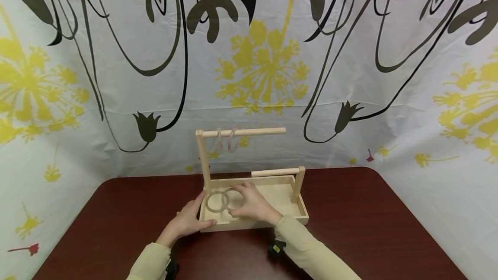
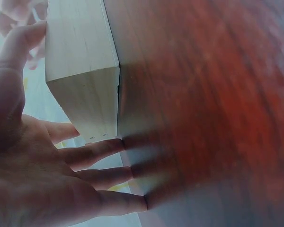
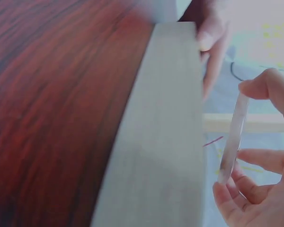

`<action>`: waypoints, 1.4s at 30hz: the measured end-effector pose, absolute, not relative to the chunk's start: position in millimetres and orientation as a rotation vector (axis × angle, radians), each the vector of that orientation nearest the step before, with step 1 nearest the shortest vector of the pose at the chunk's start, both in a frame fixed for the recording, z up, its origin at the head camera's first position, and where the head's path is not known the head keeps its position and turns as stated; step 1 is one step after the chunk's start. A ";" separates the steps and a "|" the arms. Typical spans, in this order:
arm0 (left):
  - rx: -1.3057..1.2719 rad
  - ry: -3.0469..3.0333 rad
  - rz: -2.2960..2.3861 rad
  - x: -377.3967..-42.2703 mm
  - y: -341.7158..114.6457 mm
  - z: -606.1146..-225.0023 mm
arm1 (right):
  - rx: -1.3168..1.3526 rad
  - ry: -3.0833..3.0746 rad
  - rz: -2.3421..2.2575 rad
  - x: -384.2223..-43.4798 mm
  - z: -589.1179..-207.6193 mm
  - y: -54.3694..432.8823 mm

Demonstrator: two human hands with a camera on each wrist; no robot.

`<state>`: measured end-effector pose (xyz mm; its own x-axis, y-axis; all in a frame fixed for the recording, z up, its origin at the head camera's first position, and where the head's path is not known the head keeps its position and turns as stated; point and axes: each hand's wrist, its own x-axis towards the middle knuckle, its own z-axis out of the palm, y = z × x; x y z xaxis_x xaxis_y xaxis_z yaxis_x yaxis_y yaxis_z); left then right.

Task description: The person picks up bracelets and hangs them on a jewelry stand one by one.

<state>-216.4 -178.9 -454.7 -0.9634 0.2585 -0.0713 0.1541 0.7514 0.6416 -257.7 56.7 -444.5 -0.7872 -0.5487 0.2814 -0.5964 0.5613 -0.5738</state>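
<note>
My right hand (image 1: 253, 203) pinches a clear ring (image 3: 234, 135) by its rim, thumb on one side and fingers on the other. This ring is above the floor of a pale wooden tray (image 1: 268, 224). Another clear ring (image 1: 208, 205) appears just to its left, overlapping it in the head view. At the tray's front left corner, my left hand (image 1: 188, 218) rests with its thumb at the front wall and its fingers along the left end. Those fingers are straight, their tips down on the table in the left wrist view.
From the tray's left end rises a tall post (image 1: 203, 159) with a bar (image 1: 260, 132) pointing right; two pinkish rings (image 1: 219, 140) hang on it. A shorter post (image 1: 298, 185) at the right carries a lower bar (image 1: 274, 172) pointing left. Patterned cloth (image 1: 256, 90) surrounds the dark red table (image 1: 350, 211).
</note>
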 end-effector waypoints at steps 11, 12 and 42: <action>0.326 2.798 1.027 -215.0 -177.8 -454.1 | 1.051 -2.645 1.252 -237.6 -417.1 57.0; 0.328 2.800 1.029 -215.3 -177.4 -453.9 | 1.055 -2.633 1.280 -236.2 -415.0 57.1; 0.283 2.759 1.049 -216.0 -178.0 -454.7 | 1.039 -2.420 1.328 -231.4 -363.0 90.0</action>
